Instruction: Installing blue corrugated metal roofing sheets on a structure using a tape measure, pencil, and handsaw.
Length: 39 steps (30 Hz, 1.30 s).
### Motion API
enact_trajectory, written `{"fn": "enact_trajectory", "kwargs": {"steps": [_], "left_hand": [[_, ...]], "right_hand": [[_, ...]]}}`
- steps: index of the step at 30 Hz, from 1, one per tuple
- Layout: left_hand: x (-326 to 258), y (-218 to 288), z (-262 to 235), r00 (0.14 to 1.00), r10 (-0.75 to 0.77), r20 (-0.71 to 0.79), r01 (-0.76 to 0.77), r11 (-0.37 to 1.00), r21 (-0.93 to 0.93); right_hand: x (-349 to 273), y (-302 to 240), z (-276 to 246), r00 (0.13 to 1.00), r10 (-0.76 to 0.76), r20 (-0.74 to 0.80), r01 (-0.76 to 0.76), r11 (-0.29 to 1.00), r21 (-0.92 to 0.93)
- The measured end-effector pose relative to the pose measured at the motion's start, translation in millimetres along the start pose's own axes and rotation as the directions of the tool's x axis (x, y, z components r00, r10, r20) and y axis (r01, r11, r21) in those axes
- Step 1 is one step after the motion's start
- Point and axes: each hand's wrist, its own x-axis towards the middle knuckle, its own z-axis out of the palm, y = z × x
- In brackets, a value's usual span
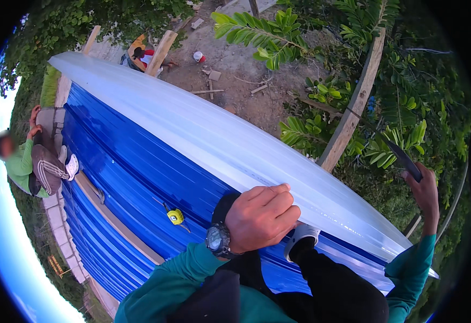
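Blue corrugated roofing (127, 161) fills the middle of the view, seen from above, with bare ground and green plants beyond its upper edge. One translucent white sheet (219, 140) lies along the far side of the blue panels, running from upper left to lower right.

Nearest the viewer: the person's two forearms, both in teal sleeves. The left hand (261, 216) rests on the near edge of the white sheet, fingers curled together over that edge and pressing on it; one dark wristwatch (217, 239) sits on the wrist. Just beside this hand, one shoe with a white toe (300, 237) rests on the roofing, at the end of a dark trouser leg.

The right hand (425, 189) is raised at the right, well apart from the sheet, its fingers closed around the handle of one dark blade (402, 157), which points up and left over the foliage.

Middle distance: one yellow tape measure (175, 216) lies on the blue panels, left of the left hand. One pale wooden batten (114, 218) runs across the blue roofing lower down.

Further off, left: one second person in a green top (22, 164) sits at the roof's edge on a block wall (57, 220).

Far: two slanting wooden posts, one at the right (354, 107) and one at the top (160, 53). One more person (141, 54) crouches on the ground past the sheet's far end, near one small white container (198, 56).
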Motion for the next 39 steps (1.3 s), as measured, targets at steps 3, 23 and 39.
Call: {"fn": "enact_trajectory", "kwargs": {"steps": [3,23,39], "left_hand": [[1,2,-1,1.0,-0.002,0.002,0.002,1.0,-0.002],[8,-5,9,0.999,0.022,-0.023,-0.023,1.0,-0.014],[-13,-6,11,0.997,-0.01,-0.07,0.011,1.0,0.007]], "right_hand": [[-3,-3,-5,1.0,-0.006,0.005,0.006,1.0,0.005],[17,-46,-1,0.988,-0.133,-0.077,0.132,0.991,-0.022],[24,-51,19,0.995,-0.088,-0.042,0.091,0.992,0.09]]}}
